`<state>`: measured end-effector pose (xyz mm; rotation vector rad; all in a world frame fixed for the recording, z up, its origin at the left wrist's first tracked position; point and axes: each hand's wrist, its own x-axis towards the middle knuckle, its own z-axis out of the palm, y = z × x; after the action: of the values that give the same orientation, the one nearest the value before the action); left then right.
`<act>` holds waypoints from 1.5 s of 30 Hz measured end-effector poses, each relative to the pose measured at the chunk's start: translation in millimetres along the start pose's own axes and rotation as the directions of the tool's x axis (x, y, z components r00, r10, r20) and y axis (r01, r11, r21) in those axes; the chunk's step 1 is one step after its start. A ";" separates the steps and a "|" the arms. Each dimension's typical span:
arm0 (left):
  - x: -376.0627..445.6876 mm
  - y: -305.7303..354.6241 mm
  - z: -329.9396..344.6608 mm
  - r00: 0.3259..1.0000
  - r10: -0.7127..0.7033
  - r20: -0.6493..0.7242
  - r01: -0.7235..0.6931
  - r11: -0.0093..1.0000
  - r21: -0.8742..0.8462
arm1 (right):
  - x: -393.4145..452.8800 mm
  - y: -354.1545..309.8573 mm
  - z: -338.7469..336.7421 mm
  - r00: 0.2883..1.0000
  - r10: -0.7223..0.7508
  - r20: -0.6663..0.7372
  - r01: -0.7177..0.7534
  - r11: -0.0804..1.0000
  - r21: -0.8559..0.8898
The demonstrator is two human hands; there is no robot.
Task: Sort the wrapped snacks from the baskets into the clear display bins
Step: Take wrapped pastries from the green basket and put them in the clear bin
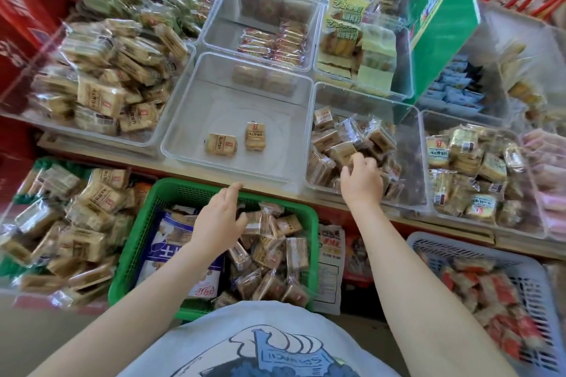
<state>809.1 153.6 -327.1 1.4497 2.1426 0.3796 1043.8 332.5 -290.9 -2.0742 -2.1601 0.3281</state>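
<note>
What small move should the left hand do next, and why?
Probably lower the left hand onto a snack in the green basket and grip it: the hand hovers open there, while the middle bin holds only two packs.

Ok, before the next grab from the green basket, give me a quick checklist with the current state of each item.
1. Left hand free to pick: ok, fingers extended over the green basket, holding nothing.
2. Snacks left in the green basket: ok, a pile of wrapped packs remains.
3. Right hand clear of the brown-pack bin: not ok, it is down among the packs.
4. Right hand has released its pack: cannot tell, fingers are curled on the pile.
5. Room in the near-empty bin: ok, only two packs inside.
</note>
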 end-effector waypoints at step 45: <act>7.7 7.1 10.5 0.971 0.146 0.191 -0.192 0.949 0.249 | -16.0 10.5 -41.1 0.960 -0.069 -0.273 0.107 0.986 0.127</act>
<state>818.3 162.8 -334.3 1.7552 1.9947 0.0229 1064.7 319.7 -252.8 -1.8230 -2.0003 0.1718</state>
